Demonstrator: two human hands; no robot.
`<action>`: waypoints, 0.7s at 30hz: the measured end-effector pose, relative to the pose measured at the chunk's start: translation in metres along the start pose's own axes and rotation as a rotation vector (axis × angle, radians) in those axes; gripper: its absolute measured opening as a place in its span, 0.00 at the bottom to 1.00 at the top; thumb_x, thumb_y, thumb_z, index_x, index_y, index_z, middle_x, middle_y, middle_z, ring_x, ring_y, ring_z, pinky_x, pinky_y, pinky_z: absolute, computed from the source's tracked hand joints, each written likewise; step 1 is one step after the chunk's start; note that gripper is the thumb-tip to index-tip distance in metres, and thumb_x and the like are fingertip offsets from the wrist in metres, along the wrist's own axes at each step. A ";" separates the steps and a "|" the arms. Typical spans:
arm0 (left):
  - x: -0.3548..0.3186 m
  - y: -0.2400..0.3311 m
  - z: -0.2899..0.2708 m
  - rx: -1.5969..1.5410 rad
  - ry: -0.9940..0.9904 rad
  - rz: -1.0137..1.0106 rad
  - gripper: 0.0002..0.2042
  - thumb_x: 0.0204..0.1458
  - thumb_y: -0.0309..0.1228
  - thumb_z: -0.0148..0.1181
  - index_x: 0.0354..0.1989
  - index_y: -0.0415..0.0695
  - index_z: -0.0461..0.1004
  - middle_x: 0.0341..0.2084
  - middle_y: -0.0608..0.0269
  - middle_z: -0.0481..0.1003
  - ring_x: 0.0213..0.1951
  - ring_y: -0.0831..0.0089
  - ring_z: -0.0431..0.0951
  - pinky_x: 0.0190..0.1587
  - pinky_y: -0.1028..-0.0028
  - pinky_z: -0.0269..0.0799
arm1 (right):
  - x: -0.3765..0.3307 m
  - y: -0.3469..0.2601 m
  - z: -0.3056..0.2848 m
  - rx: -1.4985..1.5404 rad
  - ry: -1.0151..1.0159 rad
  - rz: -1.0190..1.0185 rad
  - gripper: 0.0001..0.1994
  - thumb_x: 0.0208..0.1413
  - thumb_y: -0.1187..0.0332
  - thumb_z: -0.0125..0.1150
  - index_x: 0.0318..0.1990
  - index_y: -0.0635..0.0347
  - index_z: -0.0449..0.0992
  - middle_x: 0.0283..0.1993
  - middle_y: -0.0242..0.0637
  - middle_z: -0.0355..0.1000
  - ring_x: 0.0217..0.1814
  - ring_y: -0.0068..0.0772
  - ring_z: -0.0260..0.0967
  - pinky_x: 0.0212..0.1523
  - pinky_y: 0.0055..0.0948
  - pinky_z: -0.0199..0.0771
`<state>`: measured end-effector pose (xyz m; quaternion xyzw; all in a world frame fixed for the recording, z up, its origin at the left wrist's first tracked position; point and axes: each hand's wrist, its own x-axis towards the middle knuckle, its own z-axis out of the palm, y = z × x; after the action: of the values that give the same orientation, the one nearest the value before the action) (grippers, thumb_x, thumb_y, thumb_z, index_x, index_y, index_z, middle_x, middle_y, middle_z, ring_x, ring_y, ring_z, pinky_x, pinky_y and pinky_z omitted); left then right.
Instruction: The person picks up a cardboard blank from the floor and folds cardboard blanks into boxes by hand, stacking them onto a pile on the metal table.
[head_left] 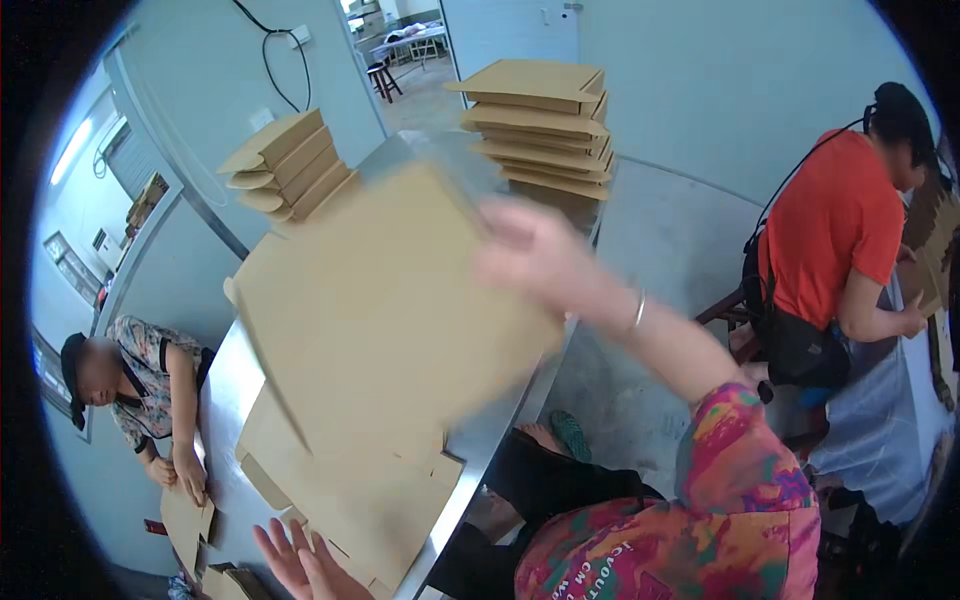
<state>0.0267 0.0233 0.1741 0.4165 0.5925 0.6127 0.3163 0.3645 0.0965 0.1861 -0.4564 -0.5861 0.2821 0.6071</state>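
A large brown cardboard sheet [390, 270], blurred by motion, is raised and tilted above the table. My right hand [530, 250], also smeared and with a bracelet at its wrist, grips the sheet's right side. Under it, more flat cardboard blanks [380, 520] with cut flaps lie on the metal table. At the lower edge my left hand [305, 565] is open, fingers spread and palm up, beside the front of these blanks. It holds nothing. The raised sheet hides part of the tabletop.
Folded cardboard boxes stand in a tall stack [545, 130] at the table's far end and a shorter stack [290, 165] at the far left. One co-worker [160, 380] handles cardboard at the left side; another in red [830, 240] works at a separate table on the right.
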 end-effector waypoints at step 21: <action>0.018 -0.080 -0.063 0.323 -0.005 0.166 0.20 0.59 0.27 0.51 0.59 0.34 0.66 0.57 0.46 0.68 0.59 0.57 0.67 0.64 0.63 0.59 | 0.158 0.023 -0.239 -0.184 0.942 0.100 0.28 0.55 0.52 0.59 0.57 0.64 0.69 0.58 0.41 0.67 0.61 0.37 0.59 0.57 0.41 0.62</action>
<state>-0.0456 0.0177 0.1005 0.5107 0.6462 0.5325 0.1951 0.6249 0.1921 0.2621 -0.6140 -0.2473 0.0204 0.7493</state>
